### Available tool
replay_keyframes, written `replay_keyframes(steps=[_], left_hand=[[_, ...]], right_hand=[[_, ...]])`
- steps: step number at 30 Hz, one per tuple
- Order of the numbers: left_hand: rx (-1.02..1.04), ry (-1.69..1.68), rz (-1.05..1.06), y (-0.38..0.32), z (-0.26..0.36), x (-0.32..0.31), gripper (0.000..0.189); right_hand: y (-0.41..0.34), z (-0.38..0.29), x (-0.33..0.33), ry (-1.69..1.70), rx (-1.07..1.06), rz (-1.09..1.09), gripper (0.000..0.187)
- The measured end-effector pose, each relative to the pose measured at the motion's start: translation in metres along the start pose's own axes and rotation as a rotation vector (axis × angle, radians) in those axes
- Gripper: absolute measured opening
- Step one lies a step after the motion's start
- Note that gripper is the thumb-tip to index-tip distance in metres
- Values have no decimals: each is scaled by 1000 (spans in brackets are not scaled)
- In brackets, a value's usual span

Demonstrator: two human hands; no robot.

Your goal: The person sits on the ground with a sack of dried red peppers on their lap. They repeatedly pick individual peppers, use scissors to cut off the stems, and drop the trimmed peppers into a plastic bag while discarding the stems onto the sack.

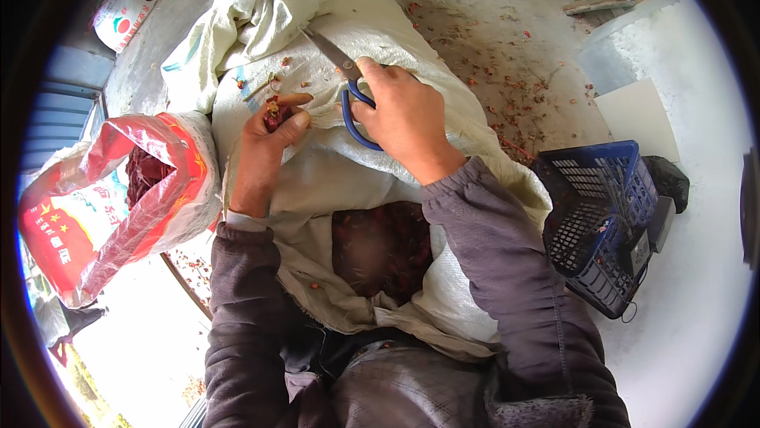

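Note:
My left hand (268, 143) holds a small bunch of dark red dried pods (276, 116), seemingly dried chillies, between thumb and fingers. In my right hand (404, 113) are scissors (350, 80) with blue handles, thumb and fingers at the loops; their metal blades point up and left, away from the pods. Both hands are above a large white woven sack (380, 42). Nearer my body, an open sack mouth (350, 309) shows a mass of dark red pods (380, 250). Short stem pieces (258, 88) and red bits lie on the white sack, near my left fingers.
At the left stands an open red and white woven bag (172, 214) with dark red pods inside. A blue plastic basket (599, 232) is at the right, beside the pale wall. Stems and red scraps (516, 101) litter the concrete floor. A printed white container (122, 18) is at upper left.

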State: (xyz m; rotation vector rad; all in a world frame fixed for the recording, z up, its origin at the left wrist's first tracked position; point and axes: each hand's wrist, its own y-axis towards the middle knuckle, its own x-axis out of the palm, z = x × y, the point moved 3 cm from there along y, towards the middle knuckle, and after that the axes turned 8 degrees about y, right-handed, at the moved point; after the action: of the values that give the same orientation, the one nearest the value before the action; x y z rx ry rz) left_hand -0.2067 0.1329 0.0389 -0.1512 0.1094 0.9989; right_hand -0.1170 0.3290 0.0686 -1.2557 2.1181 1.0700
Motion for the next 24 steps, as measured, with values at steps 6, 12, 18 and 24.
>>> replay_keyframes(steps=[6,12,18,24], left_hand=[[-56,45,-46,0,0,7,26],[18,164,-115,0,-5,10,23],[-44,323,-93,0,-8,9,26],[4,344,-144,0,-14,11,21]], right_hand=[[14,5,21,-291,-75,-236,21],[5,-19,32,384,-180,-70,17],[1,-25,33,458,-238,-80,12],[0,-29,36,351,-273,-150,14]])
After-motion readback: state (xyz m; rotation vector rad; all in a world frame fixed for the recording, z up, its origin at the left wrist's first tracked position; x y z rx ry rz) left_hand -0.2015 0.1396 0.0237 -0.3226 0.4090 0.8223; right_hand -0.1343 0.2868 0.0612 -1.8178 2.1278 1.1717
